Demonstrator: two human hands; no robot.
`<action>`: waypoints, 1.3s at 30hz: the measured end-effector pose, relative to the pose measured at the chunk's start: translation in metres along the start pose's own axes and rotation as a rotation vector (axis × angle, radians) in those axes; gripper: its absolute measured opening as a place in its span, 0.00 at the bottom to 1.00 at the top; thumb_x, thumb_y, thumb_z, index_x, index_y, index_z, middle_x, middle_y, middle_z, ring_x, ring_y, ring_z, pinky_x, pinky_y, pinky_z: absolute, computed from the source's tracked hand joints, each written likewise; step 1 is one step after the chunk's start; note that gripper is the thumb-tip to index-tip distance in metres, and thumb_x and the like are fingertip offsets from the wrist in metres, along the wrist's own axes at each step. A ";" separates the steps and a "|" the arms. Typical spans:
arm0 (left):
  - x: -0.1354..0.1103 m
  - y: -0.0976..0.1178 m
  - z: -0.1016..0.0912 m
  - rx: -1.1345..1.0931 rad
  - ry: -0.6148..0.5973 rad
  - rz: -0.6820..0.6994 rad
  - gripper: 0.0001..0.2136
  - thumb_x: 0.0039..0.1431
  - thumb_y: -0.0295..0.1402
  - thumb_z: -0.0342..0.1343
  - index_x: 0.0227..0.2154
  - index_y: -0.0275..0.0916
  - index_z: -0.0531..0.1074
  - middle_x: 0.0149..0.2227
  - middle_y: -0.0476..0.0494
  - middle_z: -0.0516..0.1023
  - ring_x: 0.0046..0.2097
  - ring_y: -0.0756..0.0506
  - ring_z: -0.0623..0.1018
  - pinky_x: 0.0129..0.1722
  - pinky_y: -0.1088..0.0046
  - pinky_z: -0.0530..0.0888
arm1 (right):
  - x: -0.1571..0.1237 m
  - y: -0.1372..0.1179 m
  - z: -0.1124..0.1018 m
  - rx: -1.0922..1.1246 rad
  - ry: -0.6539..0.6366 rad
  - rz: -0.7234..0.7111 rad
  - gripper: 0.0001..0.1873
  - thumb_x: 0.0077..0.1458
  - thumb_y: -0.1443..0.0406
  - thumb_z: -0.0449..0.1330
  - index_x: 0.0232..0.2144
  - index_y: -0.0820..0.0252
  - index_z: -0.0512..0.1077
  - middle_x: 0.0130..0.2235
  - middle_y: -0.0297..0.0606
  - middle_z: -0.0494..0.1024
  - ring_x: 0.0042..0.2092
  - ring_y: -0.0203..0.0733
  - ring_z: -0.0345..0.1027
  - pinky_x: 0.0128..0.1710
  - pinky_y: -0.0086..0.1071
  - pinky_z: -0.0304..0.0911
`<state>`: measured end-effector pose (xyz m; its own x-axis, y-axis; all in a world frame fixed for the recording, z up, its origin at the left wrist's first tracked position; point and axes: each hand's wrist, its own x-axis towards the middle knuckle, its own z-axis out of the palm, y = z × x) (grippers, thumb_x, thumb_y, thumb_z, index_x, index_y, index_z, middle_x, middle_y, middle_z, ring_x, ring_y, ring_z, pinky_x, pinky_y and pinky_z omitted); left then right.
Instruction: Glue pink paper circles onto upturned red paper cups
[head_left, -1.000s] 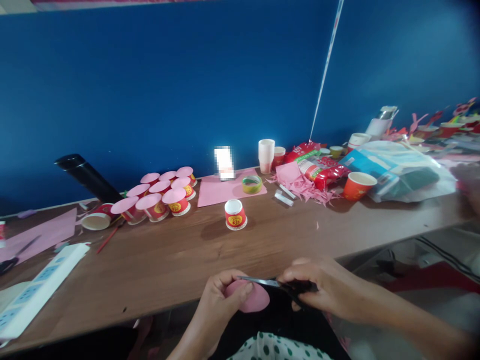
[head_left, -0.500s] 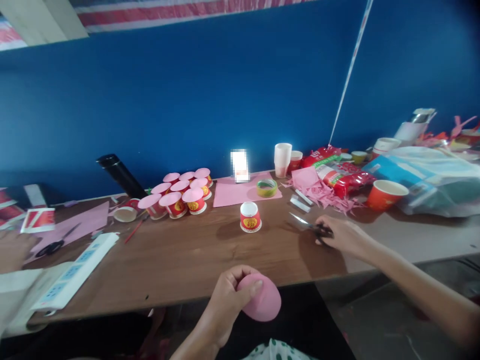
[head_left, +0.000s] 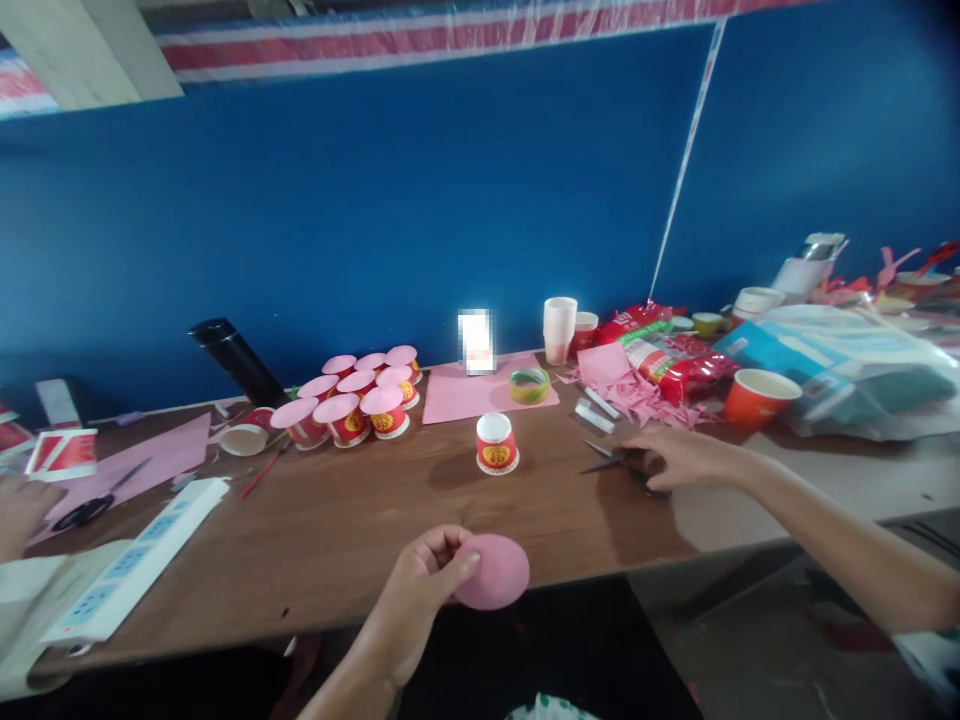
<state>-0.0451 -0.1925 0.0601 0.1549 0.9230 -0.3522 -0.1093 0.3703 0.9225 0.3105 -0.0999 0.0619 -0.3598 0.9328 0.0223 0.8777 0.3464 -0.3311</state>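
Note:
My left hand [head_left: 427,590] pinches a round pink paper disc [head_left: 495,572] between thumb and fingers, just above the table's front edge. Farther back, a small red paper cup [head_left: 496,446] stands by itself, upside down with a white ring on top. At the right, my right hand [head_left: 675,460] hovers over the scissors [head_left: 609,458], its fingers apart around the dark handles. The scissors lie on the tabletop with their blades spread, and the hand partly hides the handles.
Several red cups topped with pink discs [head_left: 337,406] cluster at the left, near a black bottle [head_left: 234,358]. A tape roll [head_left: 529,385] sits on pink paper [head_left: 446,395]. Rightward are pink scraps [head_left: 637,390], an orange cup [head_left: 761,397] and a power strip [head_left: 139,560] lies left.
The scissors have gone down onto the table, their blades now apart, and my right hand's fingers have loosened from them. My left hand has shifted left and slightly up with the pink disc.

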 end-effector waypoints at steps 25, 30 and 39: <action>0.089 0.037 -0.001 -0.226 -0.019 0.197 0.13 0.46 0.32 0.60 0.36 0.36 0.70 0.31 0.47 0.74 0.28 0.53 0.72 0.26 0.80 0.70 | 0.073 -0.137 0.071 1.313 0.157 -0.078 0.15 0.47 0.60 0.60 0.36 0.63 0.66 0.25 0.32 0.72 0.26 0.33 0.66 0.25 0.26 0.59; 0.110 0.055 0.001 -0.158 0.054 0.207 0.13 0.44 0.35 0.61 0.33 0.36 0.72 0.29 0.47 0.74 0.27 0.54 0.72 0.22 0.82 0.68 | 0.090 -0.135 0.057 1.358 0.271 -0.001 0.16 0.43 0.61 0.63 0.35 0.63 0.67 0.26 0.32 0.72 0.26 0.32 0.65 0.25 0.26 0.60; 0.157 0.081 0.011 -0.135 0.112 0.191 0.16 0.35 0.36 0.66 0.29 0.35 0.74 0.26 0.48 0.74 0.27 0.53 0.72 0.25 0.78 0.70 | 0.124 -0.130 0.043 1.573 0.292 0.140 0.14 0.40 0.63 0.65 0.31 0.62 0.68 0.22 0.29 0.70 0.23 0.28 0.62 0.24 0.24 0.61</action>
<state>-0.0188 -0.0186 0.0807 0.0098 0.9806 -0.1960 -0.2571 0.1919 0.9471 0.1381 -0.0334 0.0668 -0.0766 0.9969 0.0194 -0.3513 -0.0087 -0.9362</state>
